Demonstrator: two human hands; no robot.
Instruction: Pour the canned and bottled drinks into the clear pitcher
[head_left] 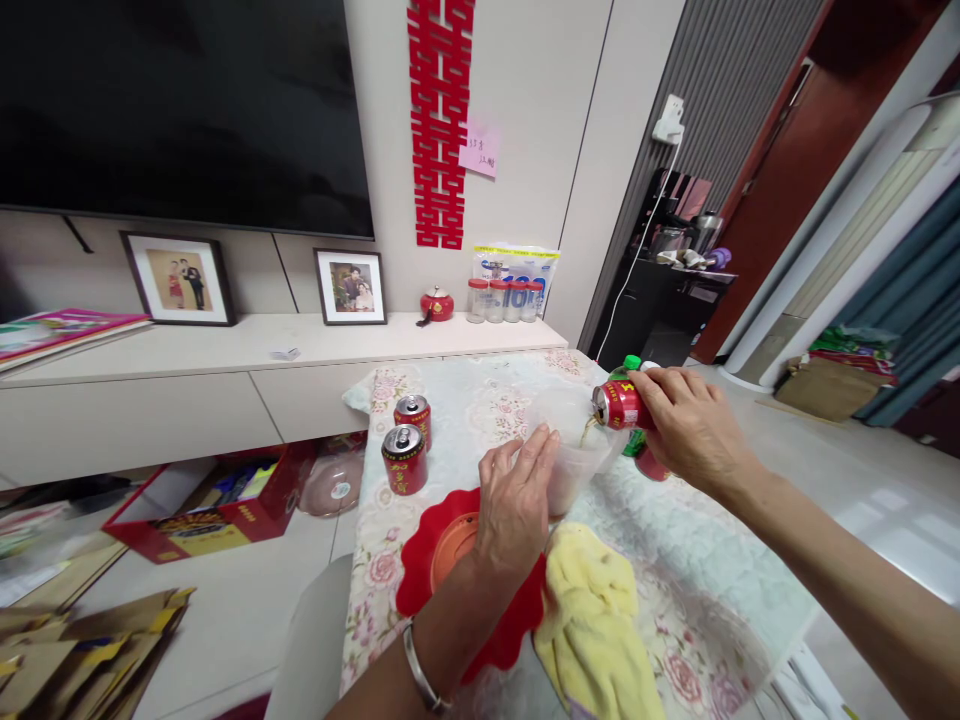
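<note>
My right hand (686,415) is wrapped round a red drink can (622,404), tipped to the left. A thin brownish stream runs from its opening into a translucent plastic container (574,470). My left hand (521,500) holds the container's near left side, its fingers fairly straight against the wall and the thumb hidden. Beneath my left forearm lies a red scalloped dish (420,550) with an orange centre. A yellow cloth (596,620) is bunched in front of the container. Two red cans, an opened one (405,462) and another (412,412) behind it, stand upright on the left.
A floral cloth (382,620) covers the table. Behind the tipped can, a green-capped bottle (632,362) and another red object (652,465) are partly hidden. Glass jars (496,302), a red pot (436,303) and framed photos (350,287) stand on the white cabinet (450,340).
</note>
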